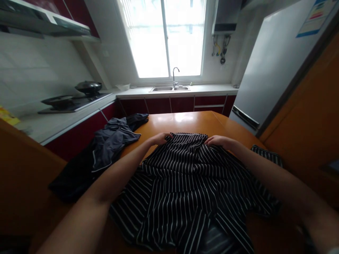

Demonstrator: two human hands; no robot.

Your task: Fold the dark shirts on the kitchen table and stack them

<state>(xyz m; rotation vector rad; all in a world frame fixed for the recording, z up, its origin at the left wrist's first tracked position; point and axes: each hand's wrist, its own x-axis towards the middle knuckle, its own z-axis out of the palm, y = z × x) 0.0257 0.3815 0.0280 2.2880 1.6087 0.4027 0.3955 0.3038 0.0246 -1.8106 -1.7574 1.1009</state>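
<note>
A black shirt with white stripes (182, 183) lies spread on the wooden table, its collar end towards me and its hem at the far side. My left hand (161, 138) pinches the far left corner of the hem. At the far right corner, my right hand (219, 141) has its fingers closed on the cloth. Creases run across the shirt between the two hands. The sleeves reach out to both sides, and part of the right one passes behind my right forearm.
Dark and grey clothes (111, 137) lie heaped on the table's left side. The wooden table (182, 121) faces a counter with a sink (169, 89). A fridge (267, 67) stands at the right; a stove with pans (88, 87) is at the left.
</note>
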